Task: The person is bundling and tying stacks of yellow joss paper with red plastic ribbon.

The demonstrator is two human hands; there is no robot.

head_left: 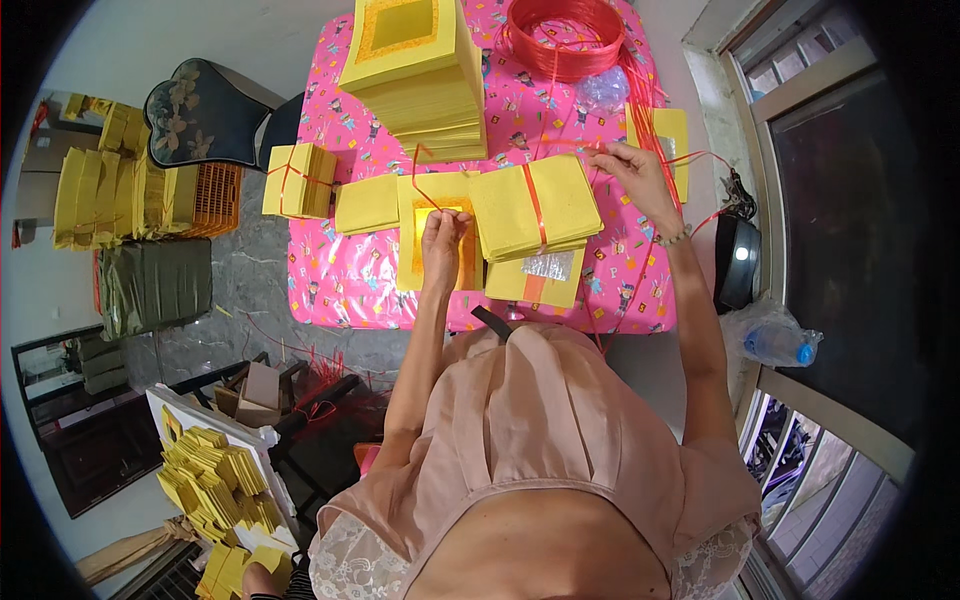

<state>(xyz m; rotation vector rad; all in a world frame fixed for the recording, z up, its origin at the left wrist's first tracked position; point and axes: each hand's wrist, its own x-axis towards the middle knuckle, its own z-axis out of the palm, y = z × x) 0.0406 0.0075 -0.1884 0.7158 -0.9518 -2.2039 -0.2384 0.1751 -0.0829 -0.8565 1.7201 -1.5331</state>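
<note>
On the pink table, a stack of yellow paper sheets (pixel 505 210) has a red plastic strap (pixel 534 205) across its top. My left hand (pixel 443 243), left of this stack, pinches a thin length of red strap (pixel 421 186) that bends up and away from the fingers. Under that hand lies a yellow sheet with a shiny gold square (pixel 432 268). To the right of the stack, my right hand (pixel 638 180) is raised with thumb and forefinger closed on another red strand (pixel 568 144). Smaller yellow sheets (pixel 367 204) lie further left.
A tall pile of yellow paper (pixel 425 95) and a coil of red strap (pixel 565 40) stand at the back of the table (pixel 340 290). A tied yellow bundle (pixel 300 181) sits at its left edge, near a dark chair (pixel 205 115). A black device (pixel 738 262) is at right.
</note>
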